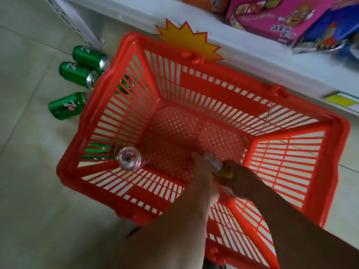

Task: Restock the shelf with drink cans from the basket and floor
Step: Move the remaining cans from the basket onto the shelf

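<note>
A red plastic basket (pixel 108 105) stands on the floor against the shelf (pixel 242 47). Both my hands reach into its near side. My left hand (pixel 203 171) and my right hand (pixel 240 177) close from either side round a yellow can (pixel 225 173), whose silver end pokes out between them. Whether a second can sits under my hands is hidden. Another can (pixel 129 158) stands upright in the basket's near left corner, showing its silver top. Green cans lie on the floor left of the basket: one at the back (pixel 88 57), one beside it (pixel 75 73), one nearer (pixel 67 107).
More green cans (pixel 99 151) show through the basket's left slats, lying outside it. A yellow starburst tag (pixel 186 41) hangs on the shelf edge. A pink box (pixel 272 18) and blue packets (pixel 330 33) sit on the shelf. A white upright (pixel 77 22) stands at back left.
</note>
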